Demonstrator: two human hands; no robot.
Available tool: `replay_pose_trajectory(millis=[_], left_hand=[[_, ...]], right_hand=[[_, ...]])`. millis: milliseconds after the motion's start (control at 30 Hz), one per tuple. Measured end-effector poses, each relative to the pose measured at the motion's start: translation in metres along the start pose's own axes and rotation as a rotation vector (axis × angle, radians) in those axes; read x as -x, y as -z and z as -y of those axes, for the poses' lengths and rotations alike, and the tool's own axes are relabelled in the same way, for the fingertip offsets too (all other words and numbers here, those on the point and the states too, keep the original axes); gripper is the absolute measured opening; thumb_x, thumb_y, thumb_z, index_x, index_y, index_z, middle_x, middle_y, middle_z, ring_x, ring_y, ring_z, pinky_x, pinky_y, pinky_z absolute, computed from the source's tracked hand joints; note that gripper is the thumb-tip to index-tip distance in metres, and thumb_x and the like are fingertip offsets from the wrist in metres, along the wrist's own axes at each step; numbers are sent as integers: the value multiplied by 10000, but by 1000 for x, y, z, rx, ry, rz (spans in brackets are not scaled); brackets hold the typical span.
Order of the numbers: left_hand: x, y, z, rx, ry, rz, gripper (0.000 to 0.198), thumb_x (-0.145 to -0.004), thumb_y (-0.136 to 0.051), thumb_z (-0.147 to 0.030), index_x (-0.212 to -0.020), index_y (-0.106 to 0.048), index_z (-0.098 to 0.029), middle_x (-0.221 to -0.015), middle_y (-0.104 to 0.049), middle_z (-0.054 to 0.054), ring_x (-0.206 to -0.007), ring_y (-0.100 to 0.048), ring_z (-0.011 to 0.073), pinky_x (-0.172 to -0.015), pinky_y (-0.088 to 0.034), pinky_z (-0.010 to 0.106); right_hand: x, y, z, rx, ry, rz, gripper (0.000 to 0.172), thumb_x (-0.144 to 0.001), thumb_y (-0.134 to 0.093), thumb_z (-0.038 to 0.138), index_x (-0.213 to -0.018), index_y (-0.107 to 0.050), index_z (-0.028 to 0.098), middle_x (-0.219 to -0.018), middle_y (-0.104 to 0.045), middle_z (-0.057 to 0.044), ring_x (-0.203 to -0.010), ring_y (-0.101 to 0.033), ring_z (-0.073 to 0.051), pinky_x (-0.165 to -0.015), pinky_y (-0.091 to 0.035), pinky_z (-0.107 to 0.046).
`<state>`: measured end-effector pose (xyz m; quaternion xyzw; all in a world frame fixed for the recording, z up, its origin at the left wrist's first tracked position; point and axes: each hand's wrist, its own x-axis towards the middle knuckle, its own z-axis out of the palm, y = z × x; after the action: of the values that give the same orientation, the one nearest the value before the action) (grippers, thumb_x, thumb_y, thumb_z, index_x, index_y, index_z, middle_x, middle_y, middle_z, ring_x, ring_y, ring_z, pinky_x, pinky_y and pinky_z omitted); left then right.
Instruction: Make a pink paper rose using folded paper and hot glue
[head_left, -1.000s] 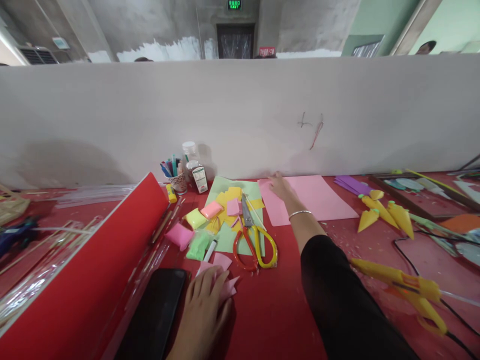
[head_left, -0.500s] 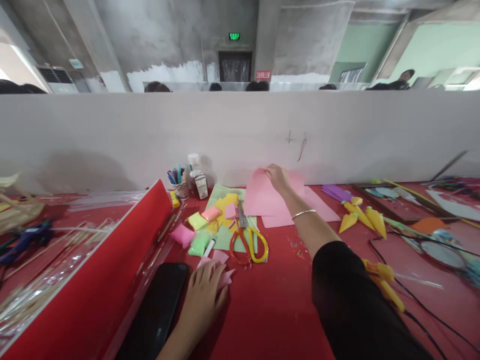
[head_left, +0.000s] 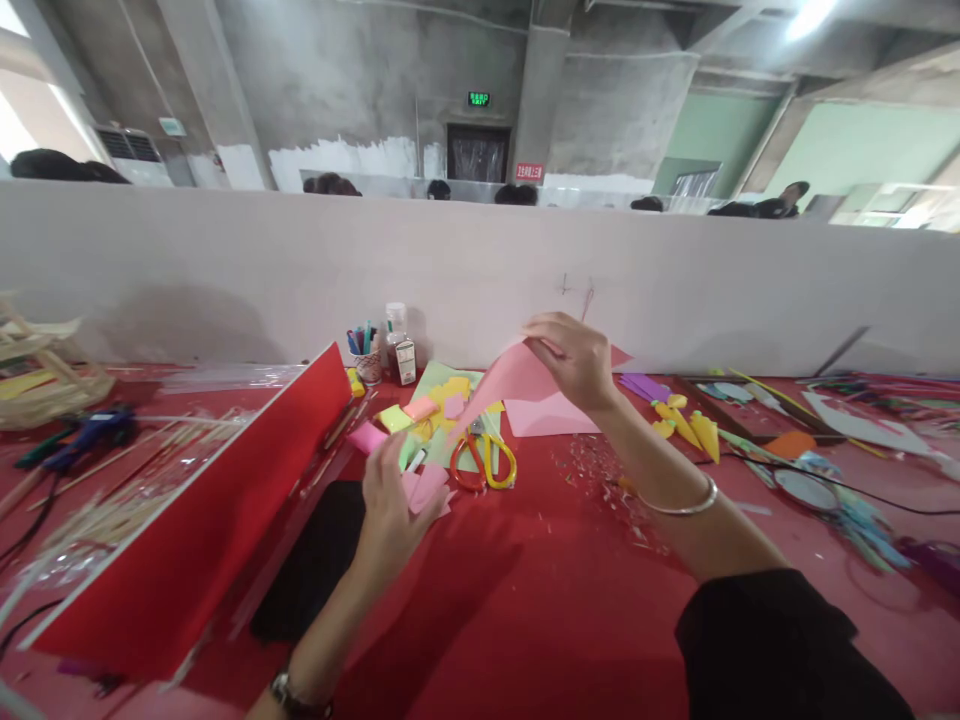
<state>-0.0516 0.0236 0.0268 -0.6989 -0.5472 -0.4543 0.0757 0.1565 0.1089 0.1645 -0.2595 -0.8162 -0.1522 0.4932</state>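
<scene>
My right hand (head_left: 574, 358) is raised above the red table (head_left: 525, 600) and pinches the corner of a pink paper sheet (head_left: 504, 383), which hangs lifted off a second pink sheet (head_left: 547, 415) lying flat. My left hand (head_left: 391, 500) is lifted just off the table with small pink paper pieces (head_left: 424, 486) between its fingers. Scissors with red and yellow handles (head_left: 484, 460) lie just beyond it, on green paper (head_left: 439, 385) with yellow scraps.
A red board (head_left: 210, 510) leans at the left over a black phone (head_left: 311, 560). A pen cup (head_left: 366, 355) and bottles stand by the grey partition (head_left: 300, 270). Yellow paper cones (head_left: 690, 425), cables and craft parts lie at the right. Bamboo sticks (head_left: 112, 480) at the left.
My right hand picked up the pink sheet by its corner and drew it up and toward me. My left hand rose off the table with pink pieces. The view tilted up.
</scene>
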Motion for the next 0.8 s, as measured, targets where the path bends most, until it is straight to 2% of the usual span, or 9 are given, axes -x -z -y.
replay_pose_trajectory(millis=[67, 200, 300, 367, 467, 567, 633, 700, 800], left_hand=[[-10, 22, -19, 80, 16, -99, 585, -773, -465, -365, -1252, -247, -109, -1156, -373, 161, -1117, -382, 264, -905, -372, 423], [-22, 56, -55, 145, -126, 37, 573, -750, -463, -389, -1249, -291, -167, -1199, -382, 118, -1147, -372, 255, -923, -372, 401], [-23, 67, -71, 99, -178, 201, 442, -805, -367, -351, -1206, -377, -166, -1163, -471, 105, -1091, -450, 230, -865, -421, 362], [-23, 69, -75, 55, -152, 213, 363, -835, -279, -289, -1117, -469, -161, -1065, -553, 91, -978, -534, 205, -769, -462, 313], [-21, 70, -73, 43, -19, 157, 329, -820, -245, -254, -799, -559, -158, -736, -615, 58, -674, -591, 173, -565, -455, 256], [-19, 78, -67, 102, 158, 153, 324, -792, -279, -296, -489, -350, -205, -410, -411, -24, -370, -419, 113, -372, -308, 219], [-16, 88, -62, 147, 261, 148, 345, -773, -298, -341, -458, -231, -217, -370, -285, -50, -329, -309, 90, -339, -234, 213], [-11, 99, -54, 166, 357, 142, 364, -753, -324, -389, -450, -219, -217, -381, -246, -55, -345, -284, 86, -344, -235, 207], [0, 112, -37, 143, 562, 100, 363, -720, -380, -451, -455, -332, -207, -399, -334, -45, -403, -363, 103, -375, -303, 203]], right_hand=[[7, 7, 18, -78, 69, -20, 162, -832, -438, 182, -809, -595, 212, -833, -624, -19, -833, -583, -125, -739, -467, -265], [17, 13, 43, -159, 125, 7, 207, -832, -422, 151, -921, -591, 233, -872, -624, -14, -862, -584, -123, -751, -486, -279], [21, 12, 55, -198, 146, 15, 222, -835, -419, 142, -952, -577, 245, -897, -623, -5, -888, -579, -117, -771, -490, -274], [23, 10, 61, -225, 151, 29, 221, -837, -417, 131, -948, -569, 247, -910, -616, 0, -912, -572, -114, -804, -483, -274], [26, 5, 67, -252, 114, 26, 225, -835, -420, 127, -983, -540, 247, -990, -566, -15, -929, -559, -116, -809, -486, -274], [33, 4, 72, -247, 5, 47, 330, -810, -456, 156, -1125, -439, 254, -1085, -462, -49, -884, -551, -124, -751, -514, -289], [41, 8, 74, -200, -72, 74, 401, -784, -478, 157, -1160, -397, 268, -1078, -434, -56, -916, -522, -152, -756, -510, -328], [55, 16, 76, -143, -159, 79, 396, -758, -488, 138, -1124, -423, 275, -1050, -440, -58, -985, -479, -190, -780, -492, -368], [88, 26, 82, -151, -398, 32, 355, -729, -501, 141, -1052, -460, 281, -1005, -464, -52, -951, -484, -194, -764, -490, -374]])
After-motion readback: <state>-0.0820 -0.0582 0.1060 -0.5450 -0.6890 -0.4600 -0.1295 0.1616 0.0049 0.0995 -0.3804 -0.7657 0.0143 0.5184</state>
